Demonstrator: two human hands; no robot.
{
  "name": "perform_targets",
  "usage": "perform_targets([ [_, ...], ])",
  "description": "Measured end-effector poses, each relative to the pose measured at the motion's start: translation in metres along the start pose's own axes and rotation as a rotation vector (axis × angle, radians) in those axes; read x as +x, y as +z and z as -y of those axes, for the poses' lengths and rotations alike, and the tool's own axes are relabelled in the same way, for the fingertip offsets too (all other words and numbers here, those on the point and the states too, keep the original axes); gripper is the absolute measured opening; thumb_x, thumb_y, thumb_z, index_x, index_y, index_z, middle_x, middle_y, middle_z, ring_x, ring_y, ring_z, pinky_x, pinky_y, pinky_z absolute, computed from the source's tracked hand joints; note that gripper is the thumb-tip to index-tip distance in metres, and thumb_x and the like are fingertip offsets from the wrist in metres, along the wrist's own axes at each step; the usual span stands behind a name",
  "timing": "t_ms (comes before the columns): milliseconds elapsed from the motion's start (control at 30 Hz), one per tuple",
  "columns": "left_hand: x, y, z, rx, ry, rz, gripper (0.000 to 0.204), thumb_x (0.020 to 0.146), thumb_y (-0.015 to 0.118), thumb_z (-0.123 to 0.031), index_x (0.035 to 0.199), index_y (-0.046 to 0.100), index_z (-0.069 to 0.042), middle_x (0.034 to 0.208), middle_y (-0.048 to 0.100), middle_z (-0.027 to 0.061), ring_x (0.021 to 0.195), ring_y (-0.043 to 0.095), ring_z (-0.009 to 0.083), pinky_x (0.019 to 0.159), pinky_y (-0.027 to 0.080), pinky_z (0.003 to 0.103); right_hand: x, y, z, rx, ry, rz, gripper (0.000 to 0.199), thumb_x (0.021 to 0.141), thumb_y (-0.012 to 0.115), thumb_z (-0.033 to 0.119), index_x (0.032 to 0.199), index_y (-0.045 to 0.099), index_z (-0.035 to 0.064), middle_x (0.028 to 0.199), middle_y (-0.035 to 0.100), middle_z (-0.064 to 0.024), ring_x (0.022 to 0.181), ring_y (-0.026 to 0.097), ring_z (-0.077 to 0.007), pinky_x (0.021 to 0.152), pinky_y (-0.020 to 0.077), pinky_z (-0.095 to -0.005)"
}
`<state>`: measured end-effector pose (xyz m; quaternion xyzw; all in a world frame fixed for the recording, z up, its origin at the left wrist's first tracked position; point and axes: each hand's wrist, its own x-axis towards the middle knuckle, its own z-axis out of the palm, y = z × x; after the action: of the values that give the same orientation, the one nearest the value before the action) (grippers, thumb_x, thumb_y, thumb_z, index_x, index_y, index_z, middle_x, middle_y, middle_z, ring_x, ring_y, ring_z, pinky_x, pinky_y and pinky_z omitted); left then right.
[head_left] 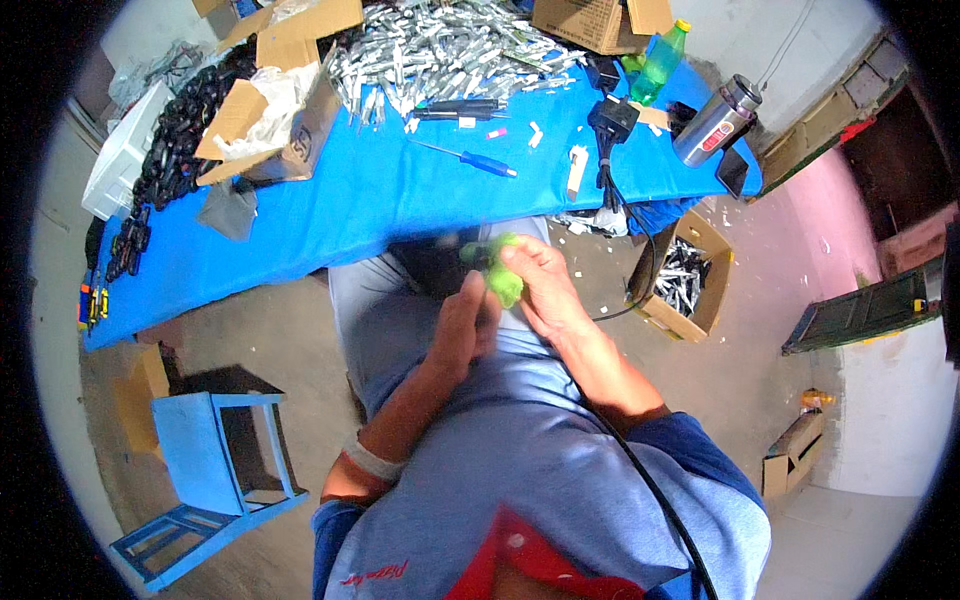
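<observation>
In front of my lap, my right hand (pixel 541 284) is closed on a bright green, soft-looking crumpled lump (pixel 507 284), possibly a cloth. A darker green blurred part (pixel 474 253) sticks out on its far left side. My left hand (pixel 464 322) is raised close against the lump, with its fingers curled and smeared by motion; whether it grips anything cannot be made out. Beyond the hands, a screwdriver (pixel 488 163) with a blue handle lies on the blue-covered table (pixel 370 195). A white slim tool (pixel 577 172) lies to its right.
Across the table's back spreads a heap of slim silver-white pieces (pixel 440 55); black pieces (pixel 185 135) pile left beside an open carton (pixel 300 140). At right stand a green bottle (pixel 660 65), thermos (pixel 715 122) and black adapter (pixel 613 117). A blue stool (pixel 198 450) and filled carton (pixel 715 300) occupy the floor.
</observation>
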<state>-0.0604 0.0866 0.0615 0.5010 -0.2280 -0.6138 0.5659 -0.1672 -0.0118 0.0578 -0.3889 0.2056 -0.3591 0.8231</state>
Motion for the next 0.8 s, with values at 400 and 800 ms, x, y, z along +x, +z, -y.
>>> perform_targets([
  [400, -0.003, -0.01, 0.01, -0.066, -0.03, -0.051, 0.051, 0.09, 0.039, -0.051, 0.059, 0.046, -0.012, 0.046, 0.037, -0.002, 0.036, 0.032, 0.01, 0.035, 0.023, 0.027, -0.014, 0.007, -0.001, -0.242, -0.015, 0.026, 0.024, 0.09, 0.049, 0.018, 0.1, 0.06, -0.0015, 0.073, 0.059, -0.0015, 0.057, 0.051, -0.0067, 0.051, 0.0405, -0.0208],
  [800, 0.003, -0.006, 0.017, 0.171, 0.101, -0.044, 0.055, 0.091, 0.034, -0.051, 0.061, 0.046, -0.007, 0.044, 0.035, -0.0005, 0.033, 0.033, 0.0114, 0.033, 0.027, 0.026, -0.02, 0.016, 0.001, -0.496, -0.151, -0.11, 0.011, 0.085, 0.06, 0.01, 0.089, 0.06, 0.0003, 0.073, 0.059, 0.0001, 0.062, 0.053, -0.0055, 0.052, 0.0411, -0.0193],
])
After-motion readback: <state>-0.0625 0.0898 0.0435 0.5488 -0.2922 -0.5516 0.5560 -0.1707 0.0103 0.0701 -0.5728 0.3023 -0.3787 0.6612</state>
